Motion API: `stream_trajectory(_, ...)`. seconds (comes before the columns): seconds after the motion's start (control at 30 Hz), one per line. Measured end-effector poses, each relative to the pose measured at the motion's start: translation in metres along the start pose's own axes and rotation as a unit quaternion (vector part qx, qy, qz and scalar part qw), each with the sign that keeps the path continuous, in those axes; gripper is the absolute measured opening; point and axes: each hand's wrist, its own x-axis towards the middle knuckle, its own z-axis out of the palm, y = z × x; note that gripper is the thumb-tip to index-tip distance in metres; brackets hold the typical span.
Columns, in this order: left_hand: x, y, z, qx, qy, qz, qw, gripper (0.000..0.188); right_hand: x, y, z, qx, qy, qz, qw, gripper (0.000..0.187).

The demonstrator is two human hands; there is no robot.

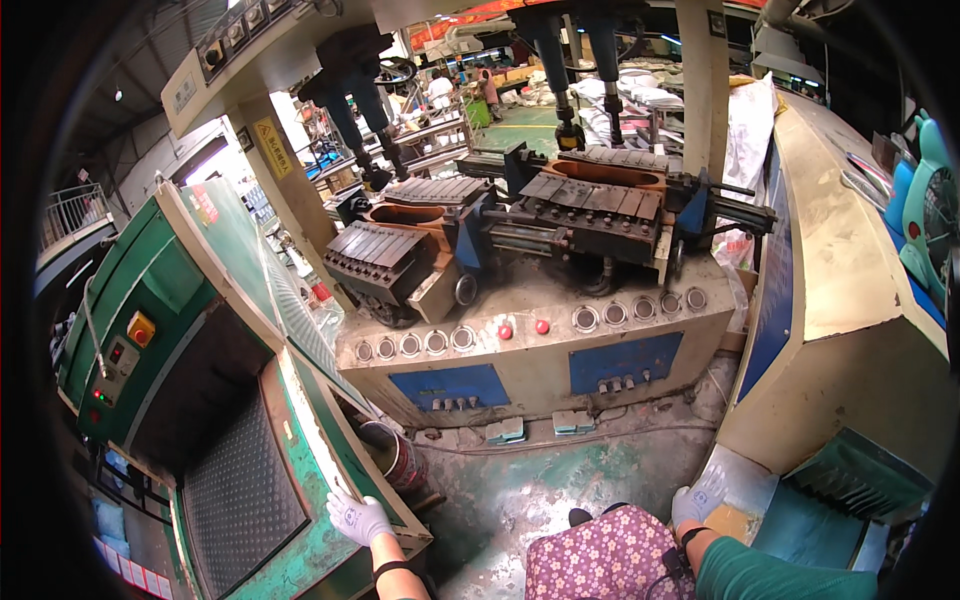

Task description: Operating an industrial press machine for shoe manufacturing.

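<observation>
My left hand (360, 517), in a pale thin glove, rests flat on the edge of a green machine (315, 535), fingers apart and holding nothing. Inside that machine's opening lies a dark studded belt (240, 485). My right hand (702, 497), gloved the same way, lies with fingers stretched out beside a metal ledge (745, 480) at the foot of the cream-coloured machine (850, 370). It holds nothing that I can see. Ahead stands a two-station press (530, 365) with rows of metal plates (590, 196) around oval openings, and two red buttons (542, 327) on its front.
Two teal foot pedals (506, 431) sit on the stained floor before the press. A bucket (400, 458) stands by the green machine. A cable crosses the floor. At the right are a teal slatted bin (850, 480) and a green fan (935, 200). People and sacks show far behind.
</observation>
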Motion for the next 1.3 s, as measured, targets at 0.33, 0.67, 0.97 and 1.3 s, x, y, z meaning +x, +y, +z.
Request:
stream_trajectory(0.33, -0.002, 0.006, -0.013, -0.002, 0.000, 0.005, 1.000, 0.075, 0.000, -0.001, -0.005, -0.003, -0.006, 0.000, 1.000, 0.092)
stream_trajectory(0.67, 0.000, -0.001, -0.003, 0.003, 0.001, 0.005, 1.000, 0.074, 0.001, -0.003, -0.011, -0.011, -0.055, 0.007, 0.998, 0.095)
stream_trajectory(0.97, -0.002, 0.003, -0.006, 0.004, 0.031, 0.022, 0.999, 0.075, -0.001, -0.002, -0.009, -0.010, -0.032, 0.003, 0.999, 0.096)
stream_trajectory(1.3, -0.003, 0.008, -0.014, 0.000, -0.005, 0.003, 1.000, 0.079, -0.001, -0.005, -0.015, -0.017, -0.034, 0.012, 0.999, 0.094)
